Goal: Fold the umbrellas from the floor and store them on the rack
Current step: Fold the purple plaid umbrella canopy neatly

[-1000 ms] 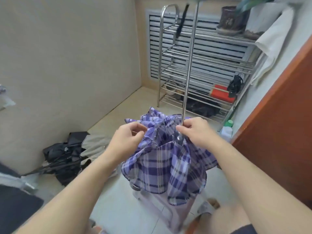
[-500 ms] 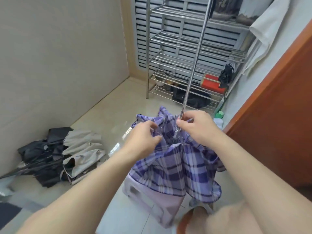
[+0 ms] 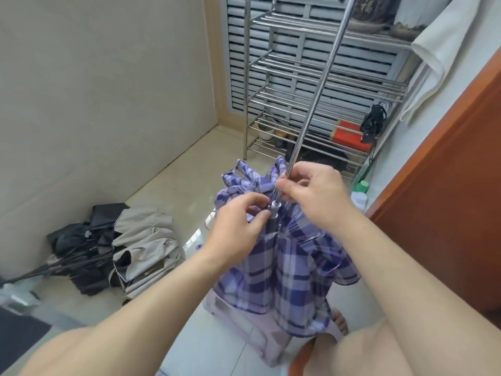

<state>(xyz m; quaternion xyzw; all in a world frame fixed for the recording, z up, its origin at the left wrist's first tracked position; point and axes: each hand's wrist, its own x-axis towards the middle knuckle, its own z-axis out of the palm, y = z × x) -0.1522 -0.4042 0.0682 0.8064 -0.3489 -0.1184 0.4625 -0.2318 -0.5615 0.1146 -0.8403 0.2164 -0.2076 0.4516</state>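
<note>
Plaid umbrella [image 3: 284, 256] is held out in front of the person, canopy down, over a pale stool [image 3: 244, 318] on the floor. The steel shaft [image 3: 314, 99] runs up and away toward the rack [image 3: 325, 77].

Right hand [image 3: 311, 194]: grip closed, thumb and fingers pinched on the shaft just above the runner [image 3: 275, 206]. Left hand [image 3: 238, 226]: fingers curled in at the runner and the gathered cloth beside it. Can't tell if it actually pinches the metal piece or just the fabric.

Handling, my read:
- Canopy is thin, soft and floppy. It hangs in loose folds and gives nothing to push against. Probably a bit slick.
- Ribs under the cloth look thin and springy. Likely to bend if forced, and a pinch risk near the runner.
- Shaft is stiff, smooth and shiny, so it could slip through a light pinch. Whole thing looks light but long, so it levers around.
- Best holds: one hand firm on the shaft, the other on the runner collar, not on the cloth. For the wrap, gather the fabric at the rib tips.

Two more umbrellas lie on the floor near the left wall, a black one [image 3: 78, 245] and a beige one [image 3: 143, 240], touching and partly overlapped. Rack stands in the far corner against the slatted panel [image 3: 271, 50], with a red box [image 3: 349, 134] on a lower shelf.
</note>
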